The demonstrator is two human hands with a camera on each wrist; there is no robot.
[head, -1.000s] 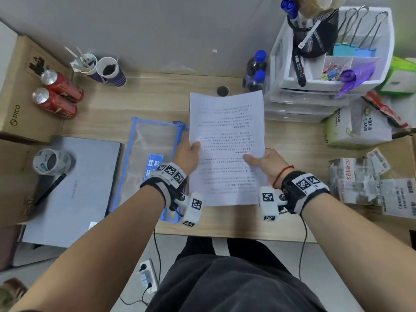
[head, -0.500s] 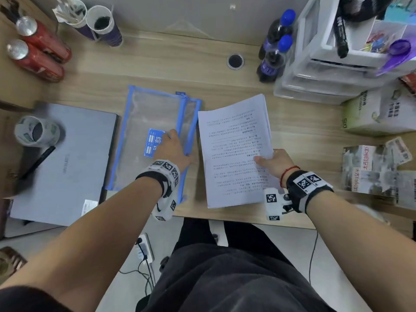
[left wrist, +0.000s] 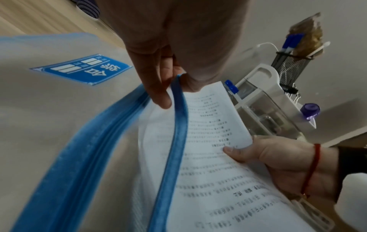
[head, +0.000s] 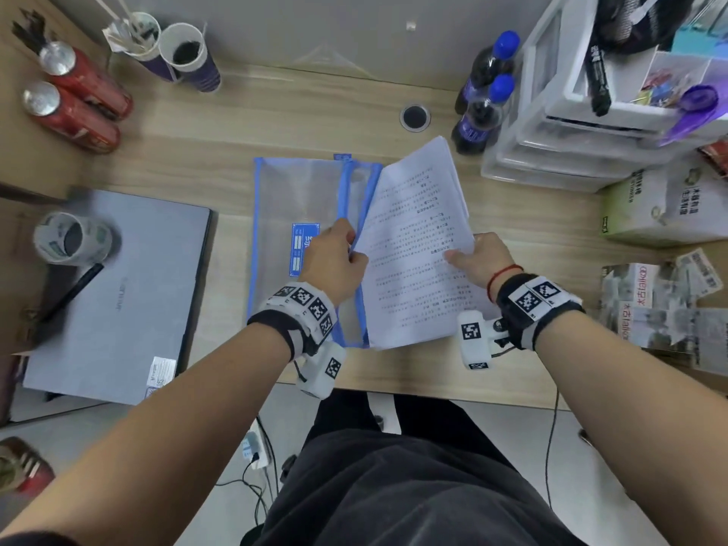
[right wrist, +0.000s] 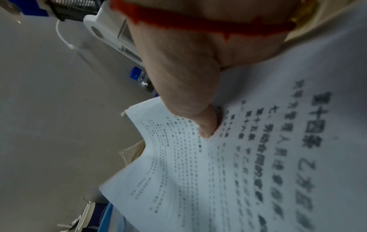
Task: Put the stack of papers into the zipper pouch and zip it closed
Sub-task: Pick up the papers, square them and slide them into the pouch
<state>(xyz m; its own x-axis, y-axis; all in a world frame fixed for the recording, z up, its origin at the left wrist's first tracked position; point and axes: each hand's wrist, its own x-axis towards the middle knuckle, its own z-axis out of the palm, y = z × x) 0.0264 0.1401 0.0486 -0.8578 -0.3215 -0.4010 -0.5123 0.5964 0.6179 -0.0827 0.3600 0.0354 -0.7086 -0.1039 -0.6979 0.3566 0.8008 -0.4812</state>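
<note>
From the head view, we see the pouch flat on the desk, our left hand pinching its blue zipper edge while our right hand grips the papers, tilted, their left edge at the opening. At the left wrist, our fingers lift the upper zipper strip, and the sheets already slip beneath it. At the right wrist, our thumb presses the top sheet, and the pages bow. We judge the stack light and floppy, best held mid-edge; the pouch is soft mesh, so its mouth needs holding open.
</note>
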